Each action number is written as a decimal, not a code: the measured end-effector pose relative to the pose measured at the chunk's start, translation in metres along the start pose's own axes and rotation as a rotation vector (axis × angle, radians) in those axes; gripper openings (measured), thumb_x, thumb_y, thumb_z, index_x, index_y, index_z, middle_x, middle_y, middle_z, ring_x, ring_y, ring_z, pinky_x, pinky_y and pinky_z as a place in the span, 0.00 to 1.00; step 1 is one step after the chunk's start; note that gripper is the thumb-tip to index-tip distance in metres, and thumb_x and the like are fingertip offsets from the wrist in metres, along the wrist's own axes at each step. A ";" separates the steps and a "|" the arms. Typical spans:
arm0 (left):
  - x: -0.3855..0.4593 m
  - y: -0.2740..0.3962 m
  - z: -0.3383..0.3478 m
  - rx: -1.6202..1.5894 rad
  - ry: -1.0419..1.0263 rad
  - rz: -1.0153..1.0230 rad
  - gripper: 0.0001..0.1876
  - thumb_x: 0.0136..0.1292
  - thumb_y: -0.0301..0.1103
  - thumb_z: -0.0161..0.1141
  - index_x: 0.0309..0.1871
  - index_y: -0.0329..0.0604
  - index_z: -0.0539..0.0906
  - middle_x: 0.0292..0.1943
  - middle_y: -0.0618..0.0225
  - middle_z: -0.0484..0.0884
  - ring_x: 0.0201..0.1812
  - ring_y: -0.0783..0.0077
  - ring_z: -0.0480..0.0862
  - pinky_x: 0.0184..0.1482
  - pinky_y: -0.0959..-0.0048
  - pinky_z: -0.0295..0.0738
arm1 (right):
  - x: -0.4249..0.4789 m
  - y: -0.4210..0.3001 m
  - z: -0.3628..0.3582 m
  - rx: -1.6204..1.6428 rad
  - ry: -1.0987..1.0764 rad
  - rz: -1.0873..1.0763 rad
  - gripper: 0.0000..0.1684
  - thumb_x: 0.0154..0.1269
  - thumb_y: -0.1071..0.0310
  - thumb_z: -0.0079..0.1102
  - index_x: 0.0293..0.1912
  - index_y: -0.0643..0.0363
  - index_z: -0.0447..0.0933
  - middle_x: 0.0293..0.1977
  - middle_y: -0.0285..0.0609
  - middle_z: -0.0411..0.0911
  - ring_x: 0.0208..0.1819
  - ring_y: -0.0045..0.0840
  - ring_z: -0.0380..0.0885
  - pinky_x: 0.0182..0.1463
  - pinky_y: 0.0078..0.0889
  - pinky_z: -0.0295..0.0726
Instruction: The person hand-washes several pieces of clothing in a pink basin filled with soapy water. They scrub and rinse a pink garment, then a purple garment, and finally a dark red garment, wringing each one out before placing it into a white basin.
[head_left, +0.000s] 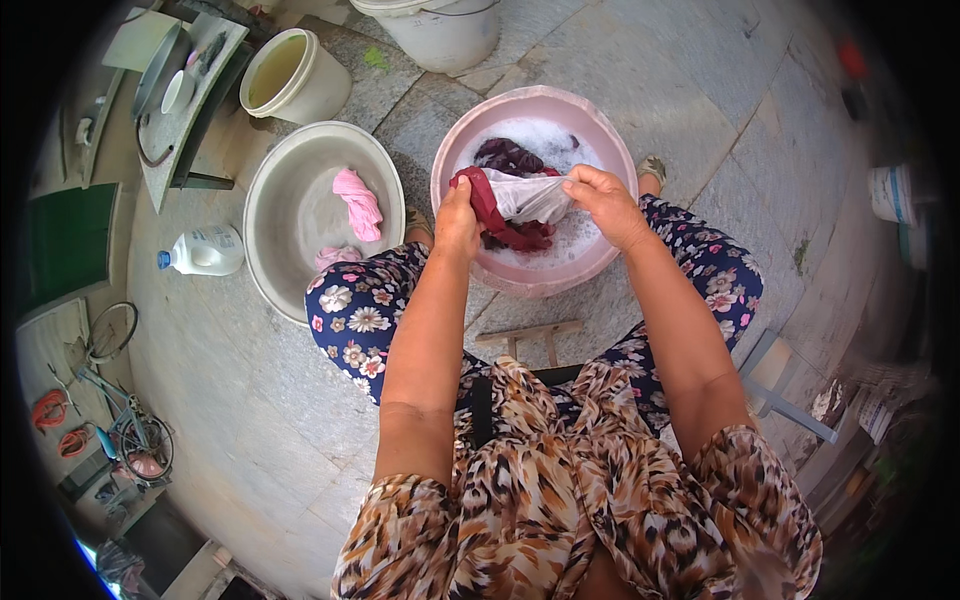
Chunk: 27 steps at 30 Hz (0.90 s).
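A pink plastic basin (616, 142) of sudsy water stands before me. Above its water I hold a wet garment of dark red and pale grey cloth (525, 196), stretched between my hands. My left hand (459, 217) grips the dark red part near the basin's left rim. With bent fingers, my right hand (604, 204) pinches the pale grey end on the right. Below and behind the garment, a dark purple cloth (508, 156) lies in the foam. Whether the red folds hanging lower belong to the held garment, I cannot tell.
Left of the pink basin is a metal basin (289, 217) holding twisted pink cloths (357, 204). A white jug with a blue cap (204, 250) stands beside it. Farther back are a bucket of yellowish liquid (300, 79) and a white bucket (442, 34). A wooden stool (529, 333) is near my knees.
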<state>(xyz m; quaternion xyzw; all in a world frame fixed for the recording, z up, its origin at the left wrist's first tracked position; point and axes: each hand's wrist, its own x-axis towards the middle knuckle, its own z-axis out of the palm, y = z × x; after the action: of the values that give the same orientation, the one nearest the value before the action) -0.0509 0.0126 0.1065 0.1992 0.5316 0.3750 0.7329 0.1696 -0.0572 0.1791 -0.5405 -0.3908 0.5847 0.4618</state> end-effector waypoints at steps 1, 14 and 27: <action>0.003 -0.003 -0.003 -0.013 0.018 0.004 0.21 0.77 0.47 0.45 0.59 0.39 0.74 0.54 0.61 0.79 0.56 0.63 0.79 0.57 0.58 0.75 | 0.000 -0.011 -0.001 -0.007 0.002 -0.016 0.12 0.70 0.64 0.55 0.30 0.58 0.74 0.25 0.26 0.69 0.29 0.12 0.64 0.34 0.21 0.66; 0.000 0.001 0.001 -0.067 -0.074 0.123 0.20 0.76 0.45 0.47 0.54 0.36 0.78 0.50 0.61 0.82 0.50 0.67 0.82 0.56 0.66 0.75 | 0.039 -0.005 -0.050 -0.196 0.439 0.002 0.10 0.67 0.67 0.54 0.31 0.62 0.74 0.28 0.37 0.76 0.33 0.17 0.74 0.38 0.24 0.73; -0.032 -0.010 0.025 0.070 -0.251 0.110 0.20 0.75 0.47 0.49 0.53 0.38 0.78 0.43 0.67 0.82 0.42 0.75 0.81 0.47 0.75 0.77 | 0.024 0.057 0.033 -0.083 -0.007 0.312 0.12 0.68 0.61 0.59 0.40 0.61 0.79 0.35 0.38 0.81 0.35 0.21 0.79 0.39 0.25 0.80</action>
<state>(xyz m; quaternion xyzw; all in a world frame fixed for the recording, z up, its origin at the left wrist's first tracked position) -0.0294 -0.0156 0.1291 0.2987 0.4369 0.3679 0.7646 0.1301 -0.0482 0.1215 -0.6112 -0.3276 0.6347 0.3411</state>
